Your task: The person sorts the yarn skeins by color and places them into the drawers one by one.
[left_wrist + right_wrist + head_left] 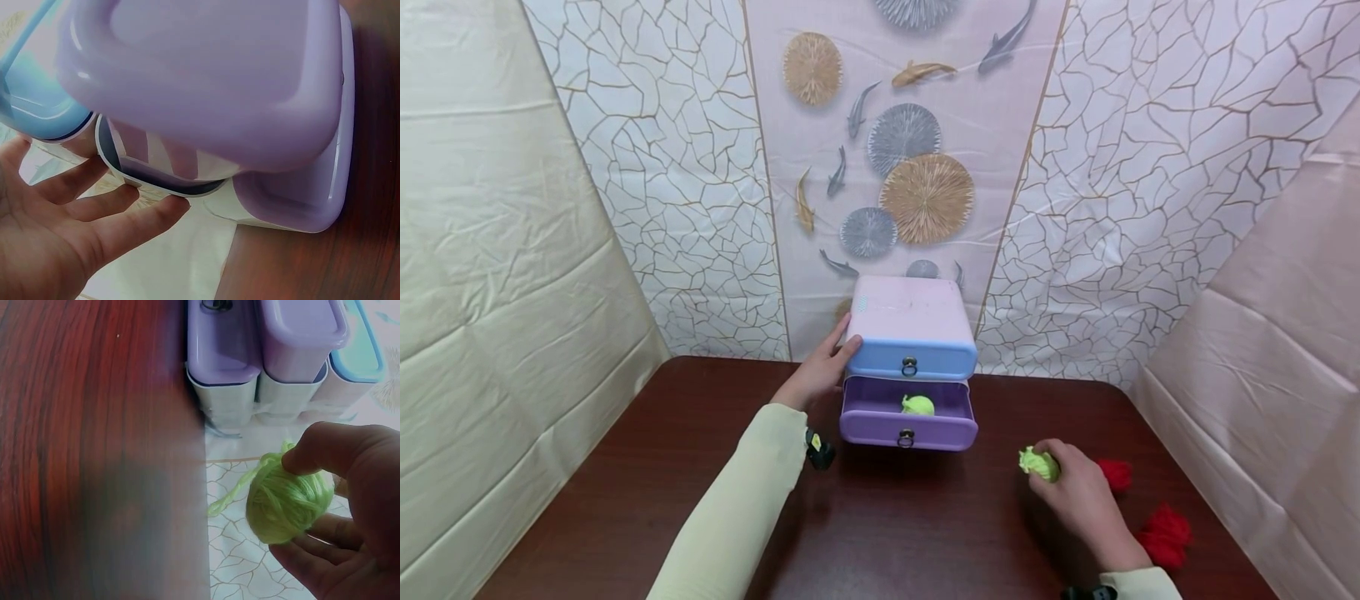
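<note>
A small drawer cabinet (910, 308) stands at the back of the table, with a blue top drawer (880, 358) pushed in. Below it, a purple drawer (865, 427) is pulled out, and a yellow-green yarn ball (917, 406) lies inside. My left hand (820, 367) rests against the cabinet's left side, fingers extended; in the left wrist view the fingertips (172, 209) touch its pale wall. My right hand (1078, 492) pinches another yellow-green yarn ball (284, 503) between thumb and fingers, above the table right of the cabinet. A loose strand hangs from that ball.
Two red yarn balls, one nearer (1165, 536) and one farther (1116, 475), lie beside my right hand on the dark brown table (880, 517). Another purple drawer (222, 353) sits lowest in the cabinet. Patterned cloth (1097, 208) hangs behind the table.
</note>
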{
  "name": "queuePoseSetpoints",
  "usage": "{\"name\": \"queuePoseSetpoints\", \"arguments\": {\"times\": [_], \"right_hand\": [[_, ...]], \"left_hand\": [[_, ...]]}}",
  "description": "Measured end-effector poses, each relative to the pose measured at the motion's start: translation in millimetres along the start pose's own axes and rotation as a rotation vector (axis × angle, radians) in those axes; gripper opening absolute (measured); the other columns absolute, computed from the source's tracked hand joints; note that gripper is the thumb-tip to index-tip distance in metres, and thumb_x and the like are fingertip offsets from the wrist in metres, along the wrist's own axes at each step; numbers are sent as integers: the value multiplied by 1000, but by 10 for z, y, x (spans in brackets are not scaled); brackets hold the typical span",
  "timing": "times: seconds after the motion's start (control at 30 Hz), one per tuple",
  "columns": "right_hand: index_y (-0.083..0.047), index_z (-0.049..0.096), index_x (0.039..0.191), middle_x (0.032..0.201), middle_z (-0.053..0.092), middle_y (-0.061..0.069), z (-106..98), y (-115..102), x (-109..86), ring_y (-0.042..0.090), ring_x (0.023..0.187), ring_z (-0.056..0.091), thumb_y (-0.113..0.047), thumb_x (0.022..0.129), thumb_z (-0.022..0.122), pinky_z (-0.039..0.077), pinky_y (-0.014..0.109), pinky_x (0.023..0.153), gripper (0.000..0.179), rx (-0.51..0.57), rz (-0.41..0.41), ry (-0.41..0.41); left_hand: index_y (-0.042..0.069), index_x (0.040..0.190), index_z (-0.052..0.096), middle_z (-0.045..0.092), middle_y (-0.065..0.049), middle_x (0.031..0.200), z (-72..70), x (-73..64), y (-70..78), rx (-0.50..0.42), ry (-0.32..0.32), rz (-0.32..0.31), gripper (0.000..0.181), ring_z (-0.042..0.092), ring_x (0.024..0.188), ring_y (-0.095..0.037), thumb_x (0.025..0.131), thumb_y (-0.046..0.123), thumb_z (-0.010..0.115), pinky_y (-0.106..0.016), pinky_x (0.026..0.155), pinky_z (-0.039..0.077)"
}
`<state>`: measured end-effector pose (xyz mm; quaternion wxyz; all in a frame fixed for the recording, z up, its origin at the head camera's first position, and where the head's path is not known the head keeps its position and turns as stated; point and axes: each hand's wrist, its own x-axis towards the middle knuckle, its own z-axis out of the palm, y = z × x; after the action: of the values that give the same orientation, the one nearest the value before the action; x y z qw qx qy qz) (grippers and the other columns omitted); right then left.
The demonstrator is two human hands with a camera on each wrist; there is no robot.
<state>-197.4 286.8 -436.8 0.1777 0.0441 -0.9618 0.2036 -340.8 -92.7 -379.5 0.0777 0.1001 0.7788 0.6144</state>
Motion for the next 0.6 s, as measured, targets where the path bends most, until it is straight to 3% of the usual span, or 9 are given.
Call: {"name": "queuePoseSetpoints", "arguments": {"times": [0.23, 0.6], "right_hand": [[-9, 66, 103, 95, 65, 10, 17, -85, 32, 21, 78, 56, -14, 76, 74, 45, 34, 66, 29, 25, 16, 1], [-7, 66, 103, 96, 66, 12, 38, -189, 69, 23, 78, 57, -10, 75, 74, 48, 39, 68, 29, 54, -38, 116]], "left_hand": [[55, 149, 11, 30, -17, 156, 6, -4, -2, 7, 5, -1, 70, 50, 127, -41, 90, 67, 47, -56, 86, 54], [58, 147, 11, 26, -14, 158, -1, 1, -12, 28, 5, -9, 70, 49, 128, -41, 88, 71, 47, -53, 85, 55]]}}
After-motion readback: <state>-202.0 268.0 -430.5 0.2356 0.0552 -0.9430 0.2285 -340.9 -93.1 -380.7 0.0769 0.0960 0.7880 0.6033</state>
